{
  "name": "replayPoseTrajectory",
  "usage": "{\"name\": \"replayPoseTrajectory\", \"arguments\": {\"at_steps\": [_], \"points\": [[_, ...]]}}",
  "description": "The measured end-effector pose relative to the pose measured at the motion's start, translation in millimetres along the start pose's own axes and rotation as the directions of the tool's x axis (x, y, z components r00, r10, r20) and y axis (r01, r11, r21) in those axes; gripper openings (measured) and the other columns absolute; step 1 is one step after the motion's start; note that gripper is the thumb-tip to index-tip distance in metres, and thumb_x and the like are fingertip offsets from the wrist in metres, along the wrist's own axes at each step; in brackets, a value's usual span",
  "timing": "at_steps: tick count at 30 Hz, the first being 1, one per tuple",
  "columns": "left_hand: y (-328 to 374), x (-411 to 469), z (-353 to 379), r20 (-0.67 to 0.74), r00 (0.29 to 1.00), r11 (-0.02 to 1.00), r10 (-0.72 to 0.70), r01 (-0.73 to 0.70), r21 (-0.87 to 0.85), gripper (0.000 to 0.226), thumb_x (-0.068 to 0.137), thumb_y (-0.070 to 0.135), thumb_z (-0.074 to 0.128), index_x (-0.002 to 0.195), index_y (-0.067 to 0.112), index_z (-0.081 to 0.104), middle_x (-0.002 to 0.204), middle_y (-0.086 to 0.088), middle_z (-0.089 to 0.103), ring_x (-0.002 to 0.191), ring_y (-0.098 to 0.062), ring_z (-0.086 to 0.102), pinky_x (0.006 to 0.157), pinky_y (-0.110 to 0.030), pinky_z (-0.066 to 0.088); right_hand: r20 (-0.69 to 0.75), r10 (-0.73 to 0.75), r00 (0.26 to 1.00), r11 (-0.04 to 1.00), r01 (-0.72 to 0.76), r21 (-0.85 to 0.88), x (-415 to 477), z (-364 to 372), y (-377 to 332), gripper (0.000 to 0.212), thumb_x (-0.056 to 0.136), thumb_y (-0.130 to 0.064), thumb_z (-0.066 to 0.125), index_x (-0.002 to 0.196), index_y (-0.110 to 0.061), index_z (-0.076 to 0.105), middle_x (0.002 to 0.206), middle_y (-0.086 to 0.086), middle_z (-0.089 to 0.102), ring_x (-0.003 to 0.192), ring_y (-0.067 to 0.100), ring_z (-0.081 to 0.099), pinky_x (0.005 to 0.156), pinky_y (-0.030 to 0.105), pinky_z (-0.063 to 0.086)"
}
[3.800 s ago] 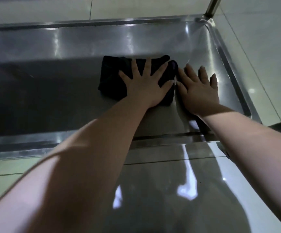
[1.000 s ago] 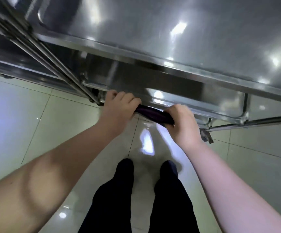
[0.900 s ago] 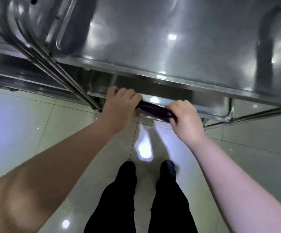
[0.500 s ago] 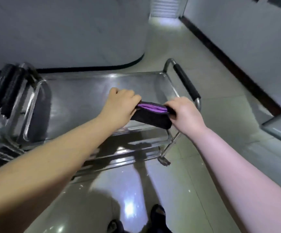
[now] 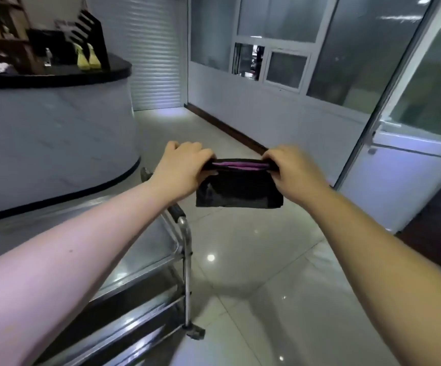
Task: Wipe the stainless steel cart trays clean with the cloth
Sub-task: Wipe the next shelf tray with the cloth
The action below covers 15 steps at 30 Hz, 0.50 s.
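Observation:
A folded black cloth (image 5: 239, 190) with a purple inner layer hangs in the air in front of me. My left hand (image 5: 181, 171) grips its upper left corner and my right hand (image 5: 292, 171) grips its upper right corner. The cloth is stretched between them, above the floor and to the right of the cart. The stainless steel cart's top tray (image 5: 140, 257) lies below my left forearm at the lower left. A lower tray (image 5: 124, 336) shows beneath it.
The cart's black-gripped handle (image 5: 177, 212) and its right leg (image 5: 187, 286) stand under my left wrist. A curved white counter (image 5: 55, 138) with a dark top rises at the left. Glossy tiled floor (image 5: 267, 273) spreads right, towards a glass door (image 5: 412, 159).
I have stood up from the lowest tray. Both hands lifted the cloth from beside the cart's lower edge to chest height, right of the cart. The view rose from floor to room.

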State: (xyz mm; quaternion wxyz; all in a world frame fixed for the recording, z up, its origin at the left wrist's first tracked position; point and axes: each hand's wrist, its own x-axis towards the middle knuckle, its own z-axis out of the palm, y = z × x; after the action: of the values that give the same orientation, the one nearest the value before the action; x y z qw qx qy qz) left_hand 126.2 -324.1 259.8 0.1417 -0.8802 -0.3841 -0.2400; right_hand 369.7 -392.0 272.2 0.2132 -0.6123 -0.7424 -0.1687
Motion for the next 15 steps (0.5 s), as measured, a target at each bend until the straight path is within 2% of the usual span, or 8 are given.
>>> {"name": "replayPoseTrajectory", "arguments": {"at_steps": [3, 9, 15], "points": [[50.6, 55.2, 33.6, 0.004, 0.999, 0.999, 0.035, -0.035, -0.024, 0.026, 0.096, 0.039, 0.053, 0.116, 0.024, 0.061, 0.109, 0.001, 0.060, 0.105, -0.025, 0.054, 0.083, -0.035, 0.025, -0.004, 0.038, 0.999, 0.998, -0.039, -0.052, -12.3, -3.7, 73.8, 0.024, 0.083, -0.011, 0.064, 0.107, -0.015, 0.066, 0.102, 0.005, 0.064, 0.096, 0.029, 0.055, 0.080, 0.039, 0.046], [118.6, 137.1, 115.3, 0.048, 0.996, 0.998, 0.069, -0.069, 0.001, 0.027, 0.096, 0.039, 0.050, 0.115, 0.023, 0.062, 0.109, 0.002, 0.062, 0.102, -0.023, 0.056, 0.088, -0.036, 0.026, 0.114, 0.168, 0.979, 0.982, -0.155, -0.109, -15.0, 23.0, 185.4, 0.018, 0.082, -0.021, 0.065, 0.101, -0.020, 0.064, 0.098, 0.000, 0.063, 0.093, 0.023, 0.053, 0.082, 0.039, 0.044], [124.5, 201.6, 199.4, 0.194, 0.973, 0.987, 0.129, -0.144, 0.066, 0.032, 0.093, 0.040, 0.052, 0.118, 0.022, 0.061, 0.110, 0.002, 0.061, 0.101, -0.022, 0.056, 0.095, -0.038, 0.027, 0.192, 0.227, 0.955, 0.974, -0.220, -0.057, 16.4, 86.4, 270.7, 0.014, 0.082, -0.026, 0.062, 0.096, -0.021, 0.063, 0.094, -0.003, 0.061, 0.089, 0.021, 0.052, 0.082, 0.038, 0.043]]}}
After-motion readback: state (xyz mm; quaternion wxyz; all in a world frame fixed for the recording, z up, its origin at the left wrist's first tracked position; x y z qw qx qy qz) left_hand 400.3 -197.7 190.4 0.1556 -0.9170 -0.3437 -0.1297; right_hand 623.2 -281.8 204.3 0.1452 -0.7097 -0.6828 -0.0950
